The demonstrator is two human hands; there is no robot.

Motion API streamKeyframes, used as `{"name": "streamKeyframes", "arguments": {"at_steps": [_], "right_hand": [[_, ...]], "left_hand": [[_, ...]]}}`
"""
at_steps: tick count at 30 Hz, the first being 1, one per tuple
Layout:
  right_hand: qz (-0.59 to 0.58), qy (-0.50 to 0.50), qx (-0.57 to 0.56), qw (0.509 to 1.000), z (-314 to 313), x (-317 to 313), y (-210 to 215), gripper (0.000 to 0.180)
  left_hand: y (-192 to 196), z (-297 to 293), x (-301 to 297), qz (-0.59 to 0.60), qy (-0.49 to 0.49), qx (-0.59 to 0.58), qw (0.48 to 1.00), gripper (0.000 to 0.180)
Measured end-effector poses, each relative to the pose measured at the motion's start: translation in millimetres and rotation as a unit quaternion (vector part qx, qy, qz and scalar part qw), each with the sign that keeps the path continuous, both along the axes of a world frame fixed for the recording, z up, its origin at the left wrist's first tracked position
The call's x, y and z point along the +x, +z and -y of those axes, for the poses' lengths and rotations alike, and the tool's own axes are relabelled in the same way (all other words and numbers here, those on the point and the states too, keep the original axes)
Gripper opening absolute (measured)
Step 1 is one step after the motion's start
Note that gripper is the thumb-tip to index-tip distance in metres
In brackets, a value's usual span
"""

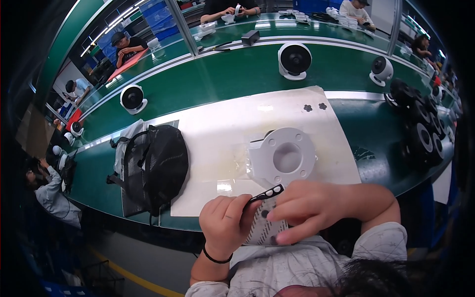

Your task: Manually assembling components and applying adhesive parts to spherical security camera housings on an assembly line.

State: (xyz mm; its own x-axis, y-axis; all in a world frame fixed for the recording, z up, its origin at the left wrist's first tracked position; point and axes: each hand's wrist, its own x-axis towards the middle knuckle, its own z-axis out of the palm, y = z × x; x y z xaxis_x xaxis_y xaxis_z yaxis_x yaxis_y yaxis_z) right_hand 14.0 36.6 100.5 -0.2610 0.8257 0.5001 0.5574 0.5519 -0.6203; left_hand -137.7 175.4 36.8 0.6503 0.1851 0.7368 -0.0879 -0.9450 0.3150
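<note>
My left hand (pixel 222 220) is closed around a narrow black strip with holes (pixel 267 192) and a pale sheet with a dark slanted pattern (pixel 257 230). My right hand (pixel 311 208) reaches over that sheet with two fingers spread apart. Their tips are at small round black pads (pixel 265 214); whether the pads stick to the fingers or the sheet I cannot tell. The right thumb is hidden. Just beyond my hands, a white plastic part with a round recess (pixel 289 157) lies on clear film on the pale work mat (pixel 213 148).
A black mesh bag (pixel 166 163) lies left of the white part. Two flower-shaped black pieces (pixel 315 107) sit at the mat's far right. White-and-black round devices (pixel 295 61) stand on the green bench (pixel 222 74). Black round parts (pixel 423 128) are piled at right. Several people work beyond.
</note>
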Motion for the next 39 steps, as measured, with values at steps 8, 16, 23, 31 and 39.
{"name": "streamKeyframes", "arguments": {"at_steps": [8,16,23,31,39], "right_hand": [[-0.058,-0.297,0.110,0.947,-11,41,-22,0.060],[-0.127,-0.287,0.030,0.949,-18,42,-15,0.069],[-0.093,-0.324,-0.002,0.942,-21,36,-9,0.063],[0.276,-0.365,-0.006,0.889,-21,-1,7,0.061],[0.020,-0.339,0.074,0.938,-58,12,-16,0.055]], "left_hand": [[-2,-11,9,-0.002,-0.068,-0.046,0.997,0.021],[-8,-18,9,-0.061,-0.069,-0.054,0.994,0.024],[-25,-22,16,-0.029,-0.078,-0.080,0.993,0.021],[-36,-34,12,-0.014,-0.083,-0.083,0.993,0.021],[-39,-36,15,-0.012,-0.109,-0.061,0.992,0.023]]}}
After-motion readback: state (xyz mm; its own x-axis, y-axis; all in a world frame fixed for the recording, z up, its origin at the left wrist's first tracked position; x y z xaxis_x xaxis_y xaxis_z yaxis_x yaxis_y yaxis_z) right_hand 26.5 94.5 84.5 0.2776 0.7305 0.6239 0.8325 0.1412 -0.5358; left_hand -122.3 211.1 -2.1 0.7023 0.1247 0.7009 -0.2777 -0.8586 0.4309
